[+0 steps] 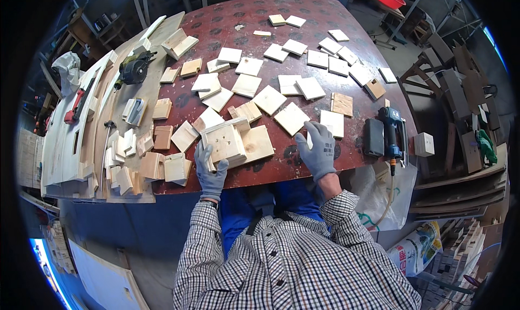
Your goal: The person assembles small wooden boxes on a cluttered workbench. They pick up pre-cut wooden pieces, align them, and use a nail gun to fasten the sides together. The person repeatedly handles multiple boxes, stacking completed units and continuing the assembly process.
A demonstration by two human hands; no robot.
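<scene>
Both my hands wear grey gloves. My left hand (210,172) grips the near left end of a small wooden box-like block (226,142) made of joined boards, its thumb at the front. That block is tilted against a square wooden board (257,143) lying to its right. My right hand (318,150) is over the table's near edge, closed round a pale wood piece (309,140) that shows only between thumb and fingers. Just beyond it lies a square wooden board (291,118). A blue nail gun (391,128) with a hose stands farther right.
Many square wood pieces (269,100) are scattered over the dark red table (216,17). Small wooden blocks (153,165) cluster at left. A circular saw (135,69) and a red tool (75,107) rest on the left boards. A black box (374,137) stands beside the nail gun.
</scene>
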